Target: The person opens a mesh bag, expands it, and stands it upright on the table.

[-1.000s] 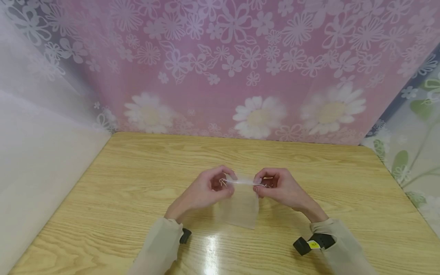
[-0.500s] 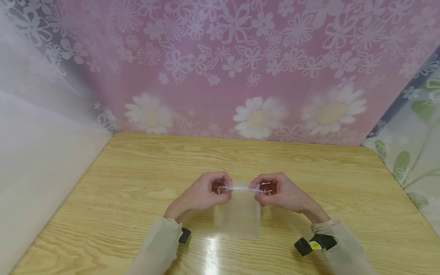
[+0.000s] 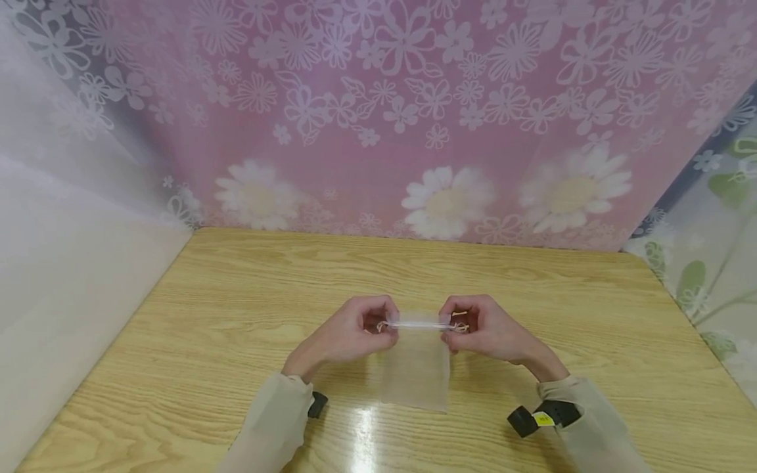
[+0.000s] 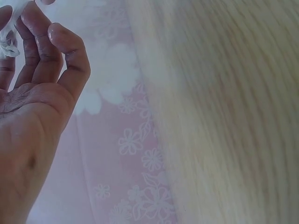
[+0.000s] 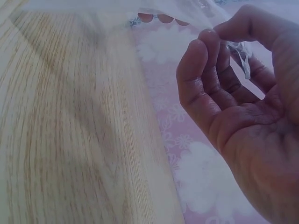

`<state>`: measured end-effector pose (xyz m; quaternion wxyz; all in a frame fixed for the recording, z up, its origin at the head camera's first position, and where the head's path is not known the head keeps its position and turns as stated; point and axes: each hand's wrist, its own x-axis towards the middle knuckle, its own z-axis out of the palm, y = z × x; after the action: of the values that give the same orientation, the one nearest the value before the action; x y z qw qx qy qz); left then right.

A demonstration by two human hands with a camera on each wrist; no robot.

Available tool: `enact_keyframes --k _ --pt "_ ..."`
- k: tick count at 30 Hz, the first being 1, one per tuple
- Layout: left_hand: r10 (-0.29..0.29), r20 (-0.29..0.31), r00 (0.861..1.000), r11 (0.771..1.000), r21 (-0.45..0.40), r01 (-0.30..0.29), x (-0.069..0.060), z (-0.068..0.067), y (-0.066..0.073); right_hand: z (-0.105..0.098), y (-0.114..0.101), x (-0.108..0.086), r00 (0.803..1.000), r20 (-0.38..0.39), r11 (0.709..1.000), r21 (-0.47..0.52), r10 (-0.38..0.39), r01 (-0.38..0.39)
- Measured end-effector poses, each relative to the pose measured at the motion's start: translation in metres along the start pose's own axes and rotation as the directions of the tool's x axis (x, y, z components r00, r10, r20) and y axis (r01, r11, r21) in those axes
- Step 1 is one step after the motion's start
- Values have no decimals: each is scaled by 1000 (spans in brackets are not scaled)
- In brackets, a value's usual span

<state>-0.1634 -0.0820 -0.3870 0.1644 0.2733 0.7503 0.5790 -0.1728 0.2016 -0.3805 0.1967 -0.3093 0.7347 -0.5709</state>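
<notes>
A small sheer whitish drawstring bag [image 3: 416, 371] hangs between the two hands, its gathered top band level and its body pointing toward the person. The left hand [image 3: 355, 332] pinches the band's left end, with a looped white cord by its fingers. At the right end the right hand [image 3: 487, 332] pinches the band, and another cord loop [image 3: 459, 326] shows there. In the right wrist view, thumb and fingertips of the right hand [image 5: 247, 102] meet on the sheer fabric [image 5: 187, 9]. The left wrist view catches the left hand [image 4: 37, 93] beside white cord [image 4: 9, 44].
The wood-grain table [image 3: 266, 276] reaches back to a pink floral curtain [image 3: 355, 164]. A whitish sheet [image 3: 71, 263] borders the left side, and a leaf-patterned one [image 3: 721, 263] the right. Black straps with small devices [image 3: 522, 422] are on the wrists.
Both hands have come slightly nearer the person with the bag. The right hand moved inward, then back out, and the band now looks straight between the hands.
</notes>
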Motion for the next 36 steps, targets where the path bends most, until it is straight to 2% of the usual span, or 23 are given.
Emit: enact_keyframes --k 6,16,22,28,32,36 --pt "-4 -26 1000 1000 22 5 -1 -1 1 -2 0 1 1000 7 1000 12 -14 14" --pt "-19 -27 999 997 80 21 -3 -5 -1 -2 5 3 999 34 1000 10 0 0" --pt "-11 -34 999 995 98 15 -2 -7 -2 0 8 3 1000 18 1000 -10 -19 19" --pt "-35 -51 998 998 53 38 -2 -8 -2 3 4 8 997 -67 993 -115 -38 30" --pt "-30 -98 995 1000 -9 29 -1 -8 -2 3 1 10 990 -132 995 -96 -51 38" --pt "10 -177 984 997 -77 -24 0 -6 -2 2 -1 9 977 -208 997 -71 -50 36"
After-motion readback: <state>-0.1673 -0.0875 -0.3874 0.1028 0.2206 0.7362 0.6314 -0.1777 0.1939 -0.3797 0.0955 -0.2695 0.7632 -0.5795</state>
